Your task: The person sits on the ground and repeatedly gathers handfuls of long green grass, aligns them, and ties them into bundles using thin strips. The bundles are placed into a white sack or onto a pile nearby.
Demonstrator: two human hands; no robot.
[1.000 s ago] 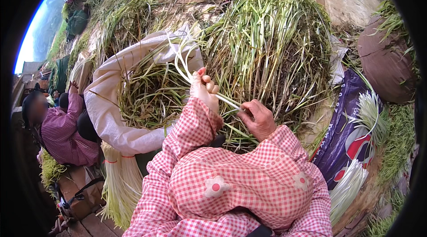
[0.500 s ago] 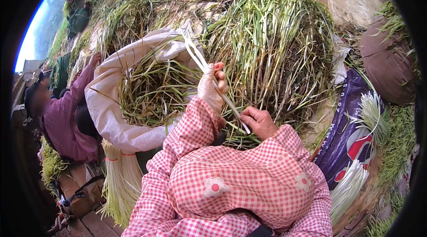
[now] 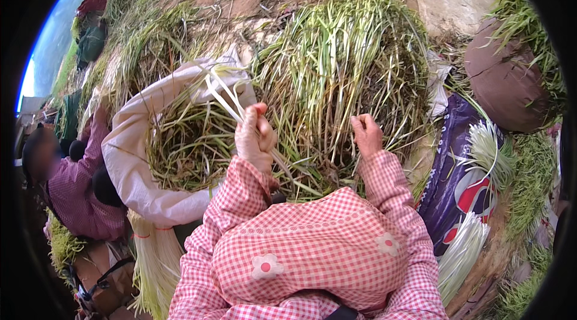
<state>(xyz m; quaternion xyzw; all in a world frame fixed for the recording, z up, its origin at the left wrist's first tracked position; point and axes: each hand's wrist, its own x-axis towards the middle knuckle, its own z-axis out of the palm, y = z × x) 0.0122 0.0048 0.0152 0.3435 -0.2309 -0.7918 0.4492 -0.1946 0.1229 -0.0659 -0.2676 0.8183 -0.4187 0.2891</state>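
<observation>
My left hand (image 3: 255, 137) is closed round a few pale, whitish plant stalks (image 3: 223, 96). Their forked upper ends stick out toward the white sack (image 3: 129, 170), and a lower end passes below the fist. To the right, my right hand (image 3: 366, 134) is held over the near side of a big heap of long green stalks (image 3: 336, 61). Its fingers are pinched together; whether a stalk is between them cannot be made out. Inside the sack's rolled rim lie loose green and brownish leaves (image 3: 186, 140), left of my left hand.
A tied bundle of pale stalks (image 3: 153, 260) lies at lower left; more bundles (image 3: 466, 254) rest by a purple printed bag (image 3: 445, 164) at right. A brown rounded sack (image 3: 505, 73) sits far right. Another person (image 3: 84, 194) works at the left.
My right hand has come off the stalks' lower end and moved up toward the heap. My left hand, still gripping them, has shifted left and nearer. The whole view has shifted slightly.
</observation>
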